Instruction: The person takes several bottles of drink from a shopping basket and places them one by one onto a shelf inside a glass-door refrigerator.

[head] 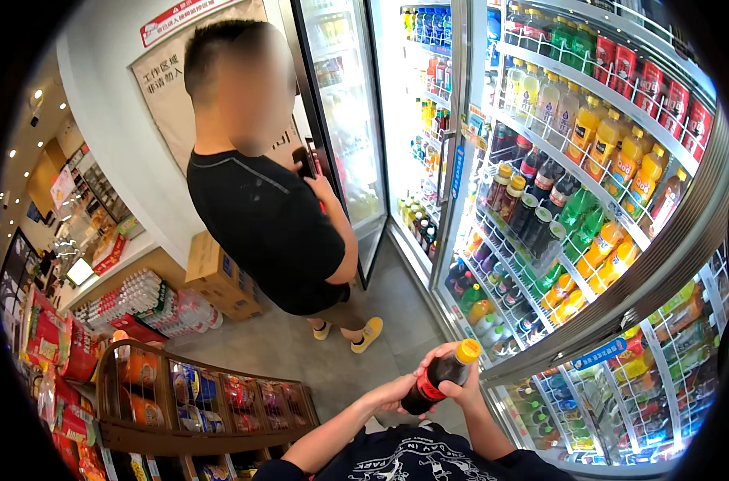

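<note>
Both my hands hold a dark soft-drink bottle (439,376) with a yellow cap and a red label, in front of my body. It is tilted, with its cap toward the upper right. My left hand (394,392) is around its lower part from the left. On the other side, my right hand (467,389) grips it below the cap, thumb across the front. Just beyond the hands stands a lit drinks cooler (593,237), its wire-fronted shelves full of bottles and cans.
A person (262,222) in a black shirt stands ahead left, holding a phone (306,159), beside an open glass cooler door (343,120). Left of me is a wooden snack rack (208,442). Cardboard boxes (205,264) and packs of bottled water (142,303) sit beyond it.
</note>
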A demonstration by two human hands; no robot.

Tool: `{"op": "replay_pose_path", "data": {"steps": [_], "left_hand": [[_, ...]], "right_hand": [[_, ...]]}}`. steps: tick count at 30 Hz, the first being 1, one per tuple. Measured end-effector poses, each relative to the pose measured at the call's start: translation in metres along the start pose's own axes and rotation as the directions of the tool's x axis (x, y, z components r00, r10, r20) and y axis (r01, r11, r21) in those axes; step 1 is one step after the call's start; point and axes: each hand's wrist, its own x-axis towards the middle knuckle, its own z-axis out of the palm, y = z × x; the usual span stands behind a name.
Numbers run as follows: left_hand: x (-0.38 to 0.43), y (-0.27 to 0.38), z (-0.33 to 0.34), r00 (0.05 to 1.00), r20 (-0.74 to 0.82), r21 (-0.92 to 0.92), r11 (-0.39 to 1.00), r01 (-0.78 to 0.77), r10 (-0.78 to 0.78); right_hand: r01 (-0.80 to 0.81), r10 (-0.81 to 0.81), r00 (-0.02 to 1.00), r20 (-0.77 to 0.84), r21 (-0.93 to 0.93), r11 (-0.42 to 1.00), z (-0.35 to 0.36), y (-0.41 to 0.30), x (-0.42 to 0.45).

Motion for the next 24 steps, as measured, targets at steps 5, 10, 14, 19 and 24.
{"op": "replay_pose_path", "data": {"steps": [5,10,14,19,24], "left_hand": [[-0.013,0.007,-0.038,0.998,-0.006,0.039,0.997,-0.064,0.064],[-0.002,0.009,-0.07,0.98,0.006,0.279,0.941,-0.193,0.2],[-0.005,0.024,-0.074,0.928,0.155,0.365,0.854,-0.371,0.338],[-0.001,0.026,-0.078,0.905,0.243,0.108,0.918,-0.383,0.349],[-0.004,0.047,-0.065,0.903,0.227,0.214,0.886,-0.412,0.365]], "right_hand": [[0.012,-0.013,1.0,-0.001,-0.113,0.994,0.028,0.015,0.022],[-0.009,-0.031,0.986,-0.162,-0.241,0.97,0.043,0.029,0.031],[0.012,-0.061,0.949,-0.309,-0.159,0.987,0.039,0.027,0.038],[-0.013,-0.024,0.89,-0.455,-0.078,0.997,0.041,0.023,0.055],[-0.03,0.036,0.907,-0.42,0.021,0.999,0.02,0.012,0.07]]}}
